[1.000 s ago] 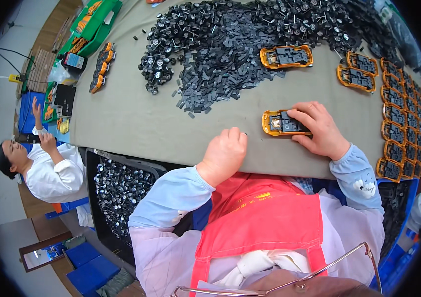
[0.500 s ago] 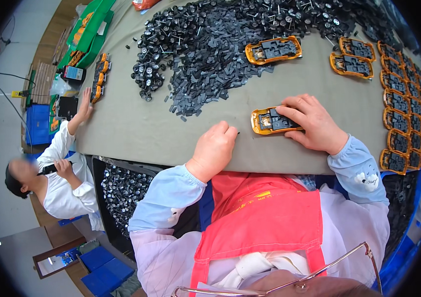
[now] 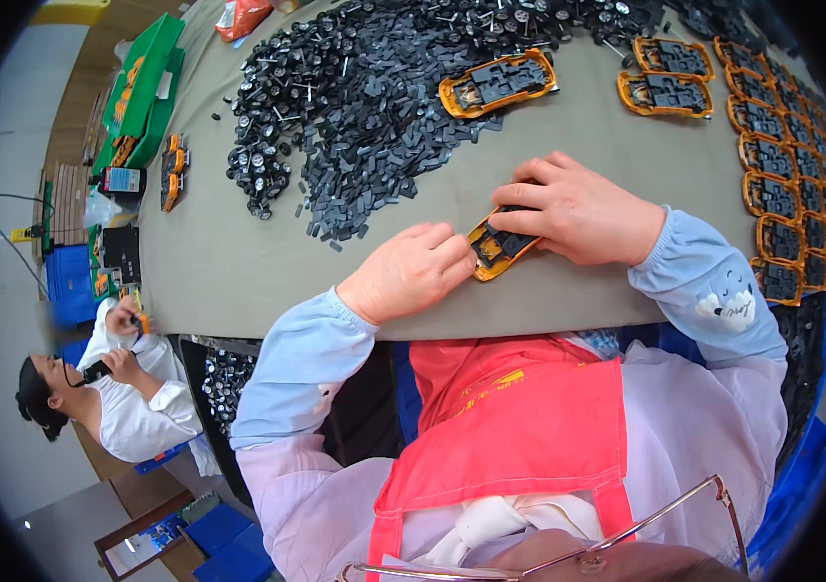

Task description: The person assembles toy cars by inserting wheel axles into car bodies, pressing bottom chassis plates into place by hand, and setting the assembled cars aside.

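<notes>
An orange toy car body (image 3: 502, 254) with a black chassis inside lies tilted, open side up, near the table's front. My right hand (image 3: 573, 211) is closed over its far end, fingers curled around its sides. At the near left end, my left hand (image 3: 413, 270) is pinched, its fingertips against the car body; whatever they hold is hidden. Just beyond my hands lies a heap of small flat black plastic pieces (image 3: 374, 145). Another orange car body (image 3: 498, 83) rests on that heap's right edge.
Black wheels on axles (image 3: 262, 126) ring the heap's left and back. A pair of car bodies (image 3: 665, 93) lies right, beside rows of similar ones (image 3: 772, 194). Green trays (image 3: 136, 92) stand far left. A co-worker (image 3: 141, 407) at the left holds something orange.
My left hand, with a small dark tip at its fingers before, has come against the car body. My right hand has turned the car body slantwise. The co-worker's hand has left the table.
</notes>
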{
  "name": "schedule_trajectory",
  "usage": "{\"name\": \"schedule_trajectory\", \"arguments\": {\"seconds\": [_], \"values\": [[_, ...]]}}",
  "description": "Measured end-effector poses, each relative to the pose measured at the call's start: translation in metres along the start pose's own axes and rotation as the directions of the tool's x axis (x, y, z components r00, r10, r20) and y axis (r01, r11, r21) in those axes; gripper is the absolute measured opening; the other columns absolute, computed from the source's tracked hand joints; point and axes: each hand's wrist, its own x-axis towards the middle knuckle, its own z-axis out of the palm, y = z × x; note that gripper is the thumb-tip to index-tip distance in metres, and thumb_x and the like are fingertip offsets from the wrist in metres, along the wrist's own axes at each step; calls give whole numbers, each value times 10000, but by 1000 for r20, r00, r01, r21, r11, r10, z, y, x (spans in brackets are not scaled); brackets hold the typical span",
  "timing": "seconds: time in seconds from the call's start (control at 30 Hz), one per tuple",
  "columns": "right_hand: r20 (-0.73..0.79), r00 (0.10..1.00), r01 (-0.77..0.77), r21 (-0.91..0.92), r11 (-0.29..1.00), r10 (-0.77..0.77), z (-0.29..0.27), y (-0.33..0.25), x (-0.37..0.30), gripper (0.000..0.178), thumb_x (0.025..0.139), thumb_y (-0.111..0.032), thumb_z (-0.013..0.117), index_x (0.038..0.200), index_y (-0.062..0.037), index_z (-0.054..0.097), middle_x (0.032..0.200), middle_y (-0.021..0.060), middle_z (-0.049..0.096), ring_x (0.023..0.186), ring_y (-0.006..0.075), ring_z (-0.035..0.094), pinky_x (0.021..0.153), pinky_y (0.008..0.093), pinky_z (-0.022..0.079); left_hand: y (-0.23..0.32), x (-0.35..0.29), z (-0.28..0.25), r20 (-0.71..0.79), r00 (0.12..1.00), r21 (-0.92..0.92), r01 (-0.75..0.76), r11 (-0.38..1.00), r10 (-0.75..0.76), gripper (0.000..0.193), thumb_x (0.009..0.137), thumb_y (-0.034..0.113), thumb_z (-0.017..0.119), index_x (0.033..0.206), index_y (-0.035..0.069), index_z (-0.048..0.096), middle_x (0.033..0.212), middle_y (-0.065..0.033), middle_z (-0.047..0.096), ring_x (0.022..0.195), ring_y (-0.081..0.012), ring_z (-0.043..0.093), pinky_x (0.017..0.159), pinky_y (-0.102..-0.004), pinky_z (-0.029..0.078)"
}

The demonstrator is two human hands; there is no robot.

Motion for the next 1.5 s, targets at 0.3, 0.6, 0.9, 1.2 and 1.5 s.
{"name": "schedule_trajectory", "arguments": {"seconds": [0.3,0.6,0.9,1.2,1.5], "values": [[33,996,77,39,996,-79,2,8,5,506,731,-163,781,1221,-146,656,1273,19,605,1190,262,535,993,406,435,-17,14,-9,189,967,-106,-150,983,168,185,748,145,641,924,88,640,894,-10,517,837,-184,544,732,-307,506],[25,997,67,97,993,-69,-2,17,3,513,728,-154,783,1225,-141,658,1272,25,604,1214,269,526,995,416,433,-22,15,-12,180,965,-116,-173,978,192,257,740,150,629,980,65,659,957,-15,559,887,-195,560,765,-316,497],[1,998,58,58,997,-58,6,3,-1,511,775,-188,757,1268,-145,632,1322,48,581,1258,281,512,994,445,440,-6,-3,-1,154,972,-55,-170,984,176,242,744,140,615,963,40,640,1038,-78,620,918,-237,595,786,-344,535],[-413,759,-651,-453,609,504,-40,134,-24,104,776,-116,639,841,-44,678,907,136,669,887,331,634,770,482,519,15,-70,14,-434,795,-208,368,906,-423,189,785,-21,716,959,39,673,987,-133,640,831,-311,635,687,-392,532],[-196,831,-548,-444,709,521,-55,184,-26,146,776,-16,630,896,-67,694,870,136,683,883,352,643,753,423,516,-89,-145,1,-598,259,-307,800,515,-759,94,875,59,673,964,48,646,958,-130,600,855,-346,599,729,-425,507]]}}
